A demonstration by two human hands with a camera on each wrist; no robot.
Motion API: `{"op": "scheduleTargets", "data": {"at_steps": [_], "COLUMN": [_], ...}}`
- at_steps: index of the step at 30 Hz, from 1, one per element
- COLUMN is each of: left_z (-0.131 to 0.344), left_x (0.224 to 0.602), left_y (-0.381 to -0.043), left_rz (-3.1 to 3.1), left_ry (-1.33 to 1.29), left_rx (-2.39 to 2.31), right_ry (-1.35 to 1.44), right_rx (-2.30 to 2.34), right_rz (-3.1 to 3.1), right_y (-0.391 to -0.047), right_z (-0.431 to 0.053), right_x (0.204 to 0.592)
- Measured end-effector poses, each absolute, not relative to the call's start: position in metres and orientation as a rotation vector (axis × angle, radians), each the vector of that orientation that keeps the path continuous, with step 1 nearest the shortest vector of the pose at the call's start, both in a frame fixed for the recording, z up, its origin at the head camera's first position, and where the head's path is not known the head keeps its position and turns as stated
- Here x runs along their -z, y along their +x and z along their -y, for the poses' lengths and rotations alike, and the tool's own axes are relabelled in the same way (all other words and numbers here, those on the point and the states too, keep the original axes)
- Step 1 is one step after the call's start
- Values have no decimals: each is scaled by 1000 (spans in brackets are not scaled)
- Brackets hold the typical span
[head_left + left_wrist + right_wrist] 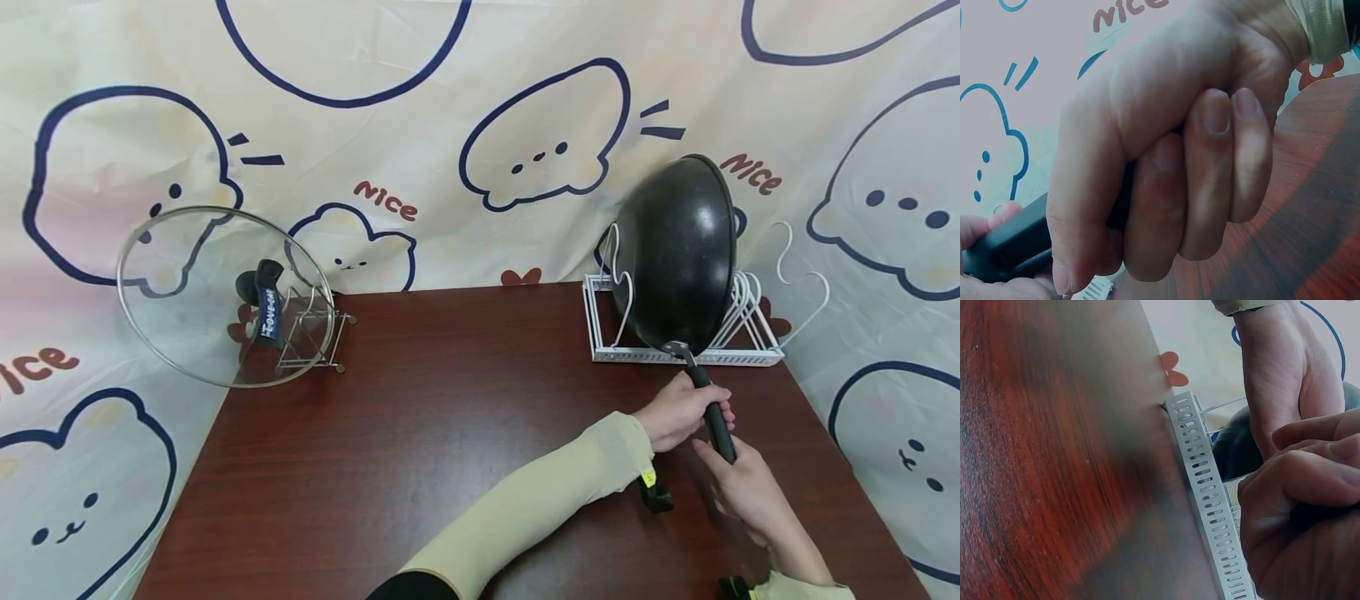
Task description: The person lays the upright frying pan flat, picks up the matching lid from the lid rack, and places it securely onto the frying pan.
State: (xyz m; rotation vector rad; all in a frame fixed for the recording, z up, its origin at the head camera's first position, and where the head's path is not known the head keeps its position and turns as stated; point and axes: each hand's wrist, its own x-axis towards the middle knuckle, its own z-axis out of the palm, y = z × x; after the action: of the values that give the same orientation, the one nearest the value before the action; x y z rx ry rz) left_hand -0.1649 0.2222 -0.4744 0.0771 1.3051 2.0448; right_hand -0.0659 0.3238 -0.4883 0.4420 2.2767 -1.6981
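A black wok [675, 250] is tilted up on its side among the wires of a white rack [675, 357], its rounded outside towards me. Its black handle [710, 408] slants down towards the front. My left hand [678, 412] grips the handle near the wok; in the left wrist view, the curled fingers [1157, 212] of that hand wrap round it. Lower down, my right hand [746, 492] holds the handle's end, and its bent fingers [1297, 487] show in the right wrist view. Hands hide parts of the handle.
At the left, a round glass lid [187, 367] with a dark knob [268, 304] stands upright in a small wire stand [333, 346]. The rack sits at the back right of the brown table [450, 417]. A patterned cloth [435, 167] hangs behind and at the sides.
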Motion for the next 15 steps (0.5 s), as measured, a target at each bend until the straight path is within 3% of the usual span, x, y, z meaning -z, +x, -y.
{"op": "scheduleTargets", "data": {"at_steps": [15], "left_z": [-220], "left_x": [475], "left_y": [-166], "left_rz": [-1323], "left_ry": [93], "left_rx": [-2020], "right_ry": [417], "right_rx": [1753], "right_rz": [-2291], "right_y": [-63], "right_z": [-322], "right_x": [491]}}
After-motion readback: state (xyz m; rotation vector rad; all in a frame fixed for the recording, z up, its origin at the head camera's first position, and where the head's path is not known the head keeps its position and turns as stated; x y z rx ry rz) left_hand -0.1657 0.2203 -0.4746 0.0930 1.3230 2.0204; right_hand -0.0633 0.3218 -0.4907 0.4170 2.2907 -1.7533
